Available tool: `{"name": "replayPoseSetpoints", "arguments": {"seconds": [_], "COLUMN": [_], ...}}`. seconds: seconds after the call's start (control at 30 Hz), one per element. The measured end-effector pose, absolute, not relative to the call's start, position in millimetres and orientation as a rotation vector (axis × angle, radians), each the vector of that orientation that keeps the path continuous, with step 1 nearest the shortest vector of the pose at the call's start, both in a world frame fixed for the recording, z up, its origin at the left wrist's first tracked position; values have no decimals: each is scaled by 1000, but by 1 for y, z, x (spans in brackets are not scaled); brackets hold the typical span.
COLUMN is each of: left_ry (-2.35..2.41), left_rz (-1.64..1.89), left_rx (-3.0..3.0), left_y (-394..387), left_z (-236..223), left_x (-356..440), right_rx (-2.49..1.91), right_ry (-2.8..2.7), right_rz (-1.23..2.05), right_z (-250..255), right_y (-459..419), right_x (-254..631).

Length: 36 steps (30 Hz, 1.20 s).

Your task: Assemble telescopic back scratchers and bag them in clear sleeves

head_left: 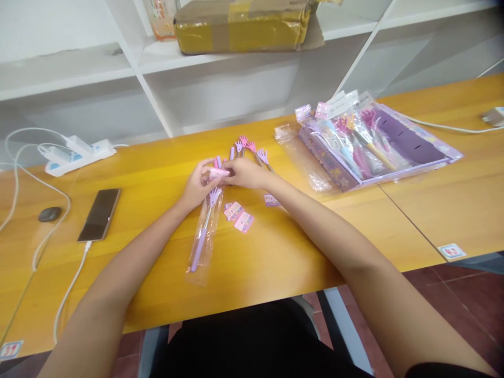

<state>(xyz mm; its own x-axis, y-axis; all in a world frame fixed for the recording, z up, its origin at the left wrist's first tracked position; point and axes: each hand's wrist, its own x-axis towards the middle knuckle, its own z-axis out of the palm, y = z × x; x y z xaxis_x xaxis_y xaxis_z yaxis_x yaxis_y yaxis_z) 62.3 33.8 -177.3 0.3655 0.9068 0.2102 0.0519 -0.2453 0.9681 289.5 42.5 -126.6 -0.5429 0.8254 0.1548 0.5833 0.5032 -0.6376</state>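
Note:
A purple back scratcher (199, 249) with a hand-shaped head lies inside a clear plastic bag (208, 262) on the table. At the bag's top end, my left hand (197, 185) pinches a pink printed card (218, 173) from the left. My right hand (246, 173) closes on the same card's right end, its fingertips partly hidden. Just beyond my hands lie several loose back scratchers (251, 146) with pink and purple hand heads. Several small pink cards (243, 221) are spread on the table below my right hand, and another card (271, 200) lies by my right forearm.
On the right, a purple display box (409, 136) holds several bagged back scratchers. To the left are a charging phone (100, 215), a dark mouse-like object (50, 214), a white power strip (81, 157) and loose cables. A taped carton (244, 29) sits on the shelf behind.

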Motion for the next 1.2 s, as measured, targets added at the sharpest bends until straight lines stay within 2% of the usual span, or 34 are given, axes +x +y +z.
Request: {"name": "replayPoseSetpoints", "arguments": {"seconds": [0.27,0.53,0.7,0.9,1.07,1.2], "left_ry": [870,899,868,938,913,918], "left_rz": [1137,1163,1030,1364,1405,1265], "left_rx": [1575,1521,1330,1065,870,842], "left_y": [41,45,48,53,59,57], "left_z": [-183,-181,-176,-168,-161,-155], "left_x": [63,58,53,53,50,47], "right_rx": [-1224,-1329,-1378,-1237,-1241,-1327], "right_ry": [-2269,-2157,-1691,-1746,-1865,-1826], "right_rz": [972,859,1202,1711,1553,1224], "right_z": [-120,-116,-108,-103,-97,-61], "right_y": [37,31,25,3,7,23], "right_x": [285,276,269,249,255,306]}}
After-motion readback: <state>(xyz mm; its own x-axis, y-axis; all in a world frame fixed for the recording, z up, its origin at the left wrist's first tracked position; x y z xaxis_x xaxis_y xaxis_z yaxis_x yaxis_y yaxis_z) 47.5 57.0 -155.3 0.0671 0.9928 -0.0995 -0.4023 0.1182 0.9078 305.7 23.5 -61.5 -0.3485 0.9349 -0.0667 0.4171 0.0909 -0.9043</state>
